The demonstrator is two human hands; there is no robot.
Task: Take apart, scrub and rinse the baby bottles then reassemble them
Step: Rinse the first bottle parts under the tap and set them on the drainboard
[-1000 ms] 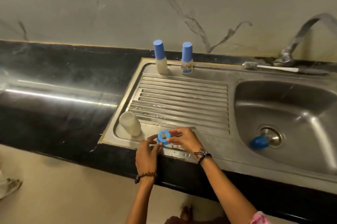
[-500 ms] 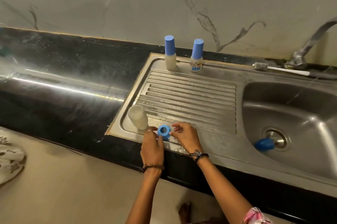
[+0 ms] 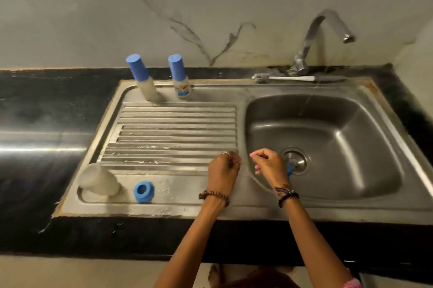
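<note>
sink (image 3: 365,90): drainboard likely serves as the drying spot | two capped bottles (image 3: 150,81) stand at its back edge | bottle body (image 3: 99,179) and blue ring (image 3: 143,192) rest at front left, well apart from hands | left hand (image 3: 223,171) loosely curled, empty | right hand (image 3: 269,167) loosely curled over basin, empty, beside a blue part (image 3: 290,168) at the drain

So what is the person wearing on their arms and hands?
The left hand has a ring on one finger and a brown beaded bracelet at the wrist. The right hand has dark thread bands at its wrist. Both forearms are bare.
</note>
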